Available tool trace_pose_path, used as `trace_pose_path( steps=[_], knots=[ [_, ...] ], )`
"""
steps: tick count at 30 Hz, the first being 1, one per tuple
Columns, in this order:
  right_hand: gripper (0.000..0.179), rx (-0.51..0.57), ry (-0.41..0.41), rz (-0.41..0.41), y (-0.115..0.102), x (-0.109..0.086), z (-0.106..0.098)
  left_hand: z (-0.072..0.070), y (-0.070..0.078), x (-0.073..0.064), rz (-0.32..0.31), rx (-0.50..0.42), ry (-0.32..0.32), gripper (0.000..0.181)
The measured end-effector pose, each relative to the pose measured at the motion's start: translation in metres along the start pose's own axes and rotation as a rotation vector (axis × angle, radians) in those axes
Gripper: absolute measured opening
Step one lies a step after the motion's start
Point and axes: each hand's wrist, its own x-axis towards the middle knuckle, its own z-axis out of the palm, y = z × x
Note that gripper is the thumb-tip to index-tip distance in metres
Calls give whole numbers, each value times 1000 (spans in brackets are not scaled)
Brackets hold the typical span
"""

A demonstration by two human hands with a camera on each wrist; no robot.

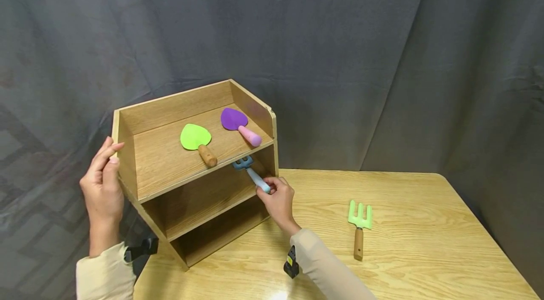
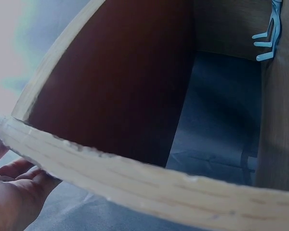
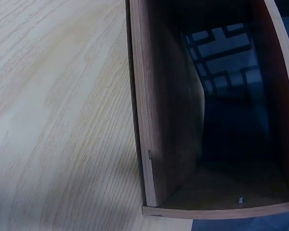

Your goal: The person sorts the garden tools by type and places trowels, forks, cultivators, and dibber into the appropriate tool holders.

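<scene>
In the head view my right hand (image 1: 278, 200) pinches the pale blue handle end of a small blue hand fork (image 1: 257, 180). The fork's tines reach into the middle shelf of a wooden shelf unit (image 1: 170, 172), under the top board. The left wrist view shows the fork's tines (image 2: 267, 43) inside that compartment. My left hand (image 1: 103, 184) rests against the unit's left side panel, fingers extended along its edge. On the top shelf lie a green trowel (image 1: 196, 137) with a wooden handle and a purple trowel (image 1: 234, 119) with a pink handle.
A green hand fork (image 1: 360, 217) with a wooden handle lies on the wooden table (image 1: 416, 224), right of the unit. Grey cloth (image 1: 331, 54) hangs behind the table. The unit's lower compartment (image 3: 231, 187) opens toward me.
</scene>
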Motion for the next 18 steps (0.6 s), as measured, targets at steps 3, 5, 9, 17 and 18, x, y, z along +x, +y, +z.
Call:
trace_pose_path(
  steps=[3,5,9,17,18],
  knots=[
    [20,6,-11,9,0,0,-1,0,1,-1,8,-5,0,33],
    [21,17,-24,17,-1,0,-2,0,2,-1,10,-2,1,33],
    [23,35,-47,31,-2,0,-3,0,2,-2,23,0,-2,33],
    [25,6,-58,1,0,0,-6,0,2,-1,12,-4,3,33],
    [25,5,-58,-2,0,0,-6,0,2,-1,11,-5,3,33]
  ],
)
